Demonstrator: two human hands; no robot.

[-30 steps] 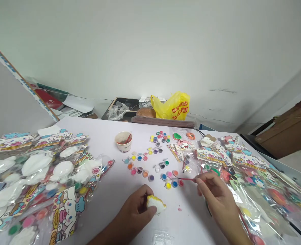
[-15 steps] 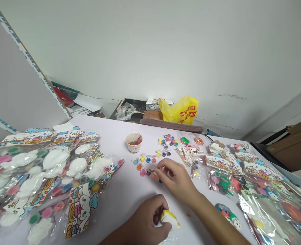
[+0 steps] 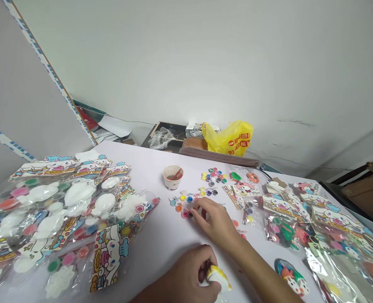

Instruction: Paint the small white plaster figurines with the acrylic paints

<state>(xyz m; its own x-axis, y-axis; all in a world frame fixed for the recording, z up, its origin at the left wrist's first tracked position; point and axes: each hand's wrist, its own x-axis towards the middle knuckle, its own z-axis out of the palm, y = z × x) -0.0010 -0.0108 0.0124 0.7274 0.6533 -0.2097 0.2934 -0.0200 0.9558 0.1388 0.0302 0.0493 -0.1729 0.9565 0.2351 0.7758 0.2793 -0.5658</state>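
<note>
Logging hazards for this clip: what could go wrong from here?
1. The right hand is close over small paint pots; it might tip or smear one.
2. The left hand grips the white piece near its yellow edge; if wet, that could smudge.
3. The paper cup stands just beyond the pots; an overreach may knock it.

At the near edge of the pale lilac counter, a small white plaster piece is edged in yellow. Round plastic paint pots are coloured orange, blue, yellow and pink. Beyond the far edge, a yellow plastic bag is printed in red. Toward the left edge, a rectangular cartoon card is patterned with white, pink and blue.
</note>
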